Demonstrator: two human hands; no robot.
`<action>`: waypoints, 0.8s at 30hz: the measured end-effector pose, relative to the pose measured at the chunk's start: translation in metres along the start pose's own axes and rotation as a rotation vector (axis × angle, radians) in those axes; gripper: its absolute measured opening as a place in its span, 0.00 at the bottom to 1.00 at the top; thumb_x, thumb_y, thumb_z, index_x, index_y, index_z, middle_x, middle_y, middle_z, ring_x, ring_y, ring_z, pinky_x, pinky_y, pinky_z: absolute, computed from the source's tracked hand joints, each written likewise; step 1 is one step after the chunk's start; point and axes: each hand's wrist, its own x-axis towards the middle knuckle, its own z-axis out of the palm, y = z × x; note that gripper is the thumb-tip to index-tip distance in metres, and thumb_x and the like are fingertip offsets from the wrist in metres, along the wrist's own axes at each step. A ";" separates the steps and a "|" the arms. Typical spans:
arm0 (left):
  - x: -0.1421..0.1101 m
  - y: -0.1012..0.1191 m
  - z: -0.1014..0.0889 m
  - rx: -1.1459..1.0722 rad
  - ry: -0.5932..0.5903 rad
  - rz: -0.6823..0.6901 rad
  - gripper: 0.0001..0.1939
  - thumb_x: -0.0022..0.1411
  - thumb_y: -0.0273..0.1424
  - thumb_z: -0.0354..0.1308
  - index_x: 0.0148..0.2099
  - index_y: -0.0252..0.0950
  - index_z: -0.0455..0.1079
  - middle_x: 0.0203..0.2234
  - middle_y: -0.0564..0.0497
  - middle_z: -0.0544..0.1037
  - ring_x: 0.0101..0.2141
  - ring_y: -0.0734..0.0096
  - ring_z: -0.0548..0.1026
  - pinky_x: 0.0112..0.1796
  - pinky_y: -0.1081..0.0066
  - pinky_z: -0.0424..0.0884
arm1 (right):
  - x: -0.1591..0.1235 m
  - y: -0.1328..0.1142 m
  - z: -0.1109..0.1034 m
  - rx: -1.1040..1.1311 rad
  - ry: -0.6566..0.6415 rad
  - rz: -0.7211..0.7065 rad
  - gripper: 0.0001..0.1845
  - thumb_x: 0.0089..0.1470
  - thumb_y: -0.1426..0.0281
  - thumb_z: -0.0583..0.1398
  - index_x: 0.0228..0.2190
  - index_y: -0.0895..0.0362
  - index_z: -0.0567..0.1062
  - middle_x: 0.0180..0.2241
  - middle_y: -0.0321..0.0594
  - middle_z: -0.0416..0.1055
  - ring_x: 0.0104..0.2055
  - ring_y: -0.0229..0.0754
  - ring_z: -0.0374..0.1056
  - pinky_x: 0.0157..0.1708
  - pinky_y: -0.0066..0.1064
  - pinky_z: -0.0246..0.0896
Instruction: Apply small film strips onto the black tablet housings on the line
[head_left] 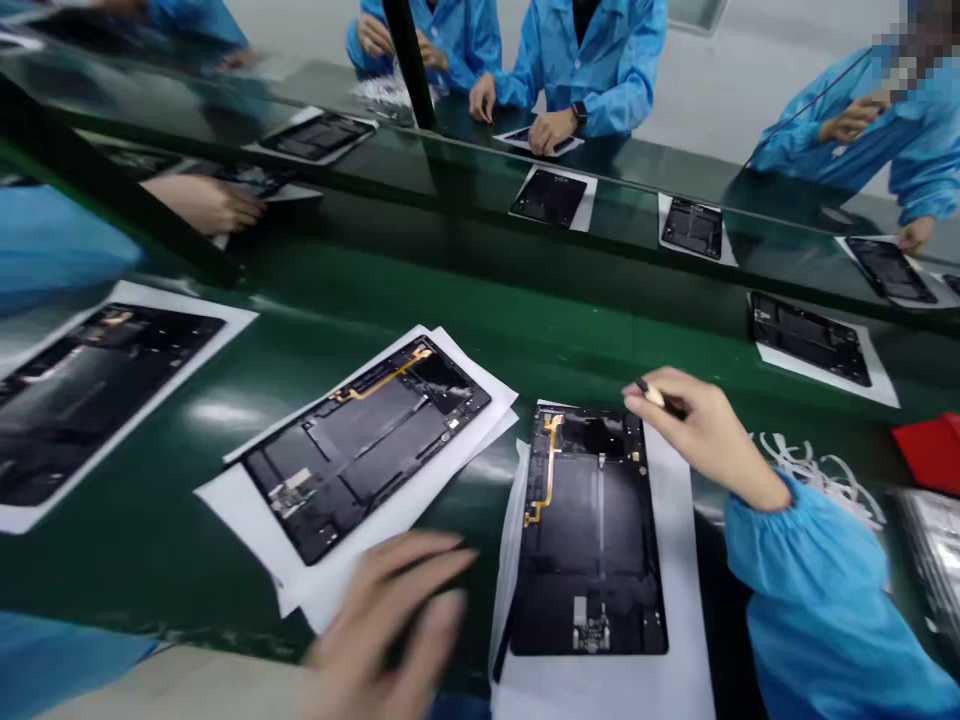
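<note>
An open tablet chassis (592,530) lies on a white sheet (675,600) in front of me, with a yellow flex cable along its left side. My right hand (705,430) hovers at its top right corner, pinched on a thin dark-tipped tool (651,392). My left hand (390,620), blurred, reaches with fingers stretched toward the lower edge of a second white sheet (247,510). That sheet bears another open tablet chassis (367,440) lying at an angle.
A green belt (570,340) carries several more chassis on white sheets. A third chassis (82,390) lies at the far left. White strips (817,470), a red object (930,450) and a foil bag (930,560) sit right. Workers in blue coats sit across the belt.
</note>
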 end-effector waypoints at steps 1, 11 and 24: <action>0.008 0.013 0.013 0.003 -0.061 0.167 0.12 0.68 0.35 0.52 0.50 0.48 0.74 0.48 0.50 0.74 0.48 0.59 0.72 0.48 0.60 0.72 | -0.015 0.010 -0.001 -0.004 -0.024 0.034 0.11 0.59 0.62 0.60 0.31 0.57 0.75 0.35 0.43 0.74 0.37 0.44 0.72 0.36 0.33 0.65; 0.024 0.042 0.077 0.324 -0.310 0.568 0.23 0.68 0.48 0.49 0.60 0.47 0.67 0.55 0.44 0.68 0.54 0.55 0.65 0.53 0.57 0.61 | -0.064 0.034 0.055 -0.151 -0.200 0.018 0.15 0.61 0.69 0.57 0.49 0.50 0.74 0.56 0.44 0.64 0.42 0.46 0.74 0.40 0.41 0.74; 0.019 0.040 0.083 0.212 -0.318 0.445 0.18 0.66 0.44 0.55 0.56 0.50 0.71 0.55 0.50 0.69 0.57 0.58 0.63 0.58 0.60 0.53 | -0.075 0.030 0.034 0.326 -0.168 0.021 0.10 0.57 0.76 0.58 0.34 0.52 0.77 0.43 0.43 0.68 0.45 0.44 0.69 0.44 0.37 0.70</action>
